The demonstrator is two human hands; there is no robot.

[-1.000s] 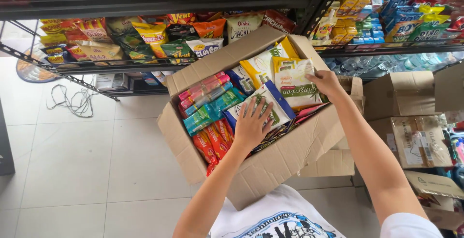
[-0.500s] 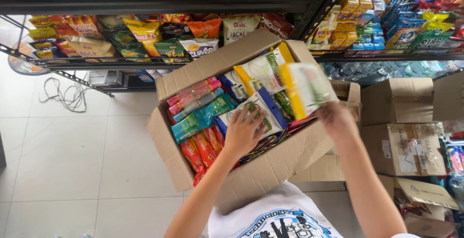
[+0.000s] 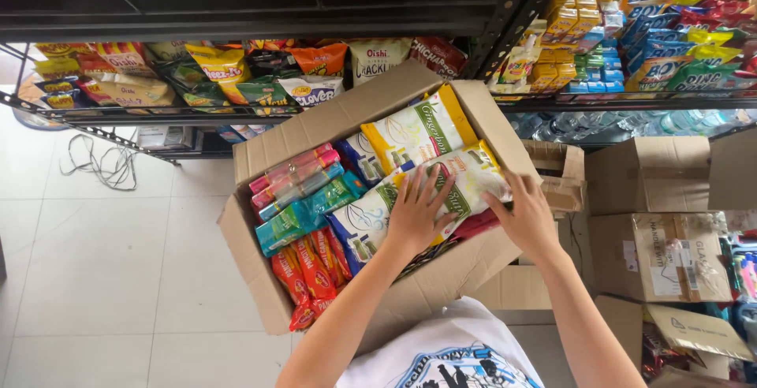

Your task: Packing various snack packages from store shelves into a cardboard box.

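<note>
Packet point(image 3: 473, 179), white with yellow ends and green print, lies flat on top of the goods in an open cardboard box point(image 3: 260, 274); its long axis runs from lower left to upper right, along the box's length, one yellow end toward the far right corner. The room is a shop with a pale tiled floor point(image 3: 110, 270), where a loose cable point(image 3: 102, 166) lies at the left below a dark metal shelf point(image 3: 158, 112) packed with snack bags point(image 3: 221, 65). In the box, from the left, sit red sachets point(image 3: 311, 266), teal and pink packs point(image 3: 303, 199), then a blue-edged packet point(image 3: 359, 222). The left hand point(image 3: 416, 213) lies spread flat, fingers wide, on the white packet's left part. The right hand point(image 3: 527, 218) rests open on its right end, fingers curled over the edge. A second such packet point(image 3: 418, 128) lies behind. Further cardboard boxes point(image 3: 670, 222) stand at the right.
</note>
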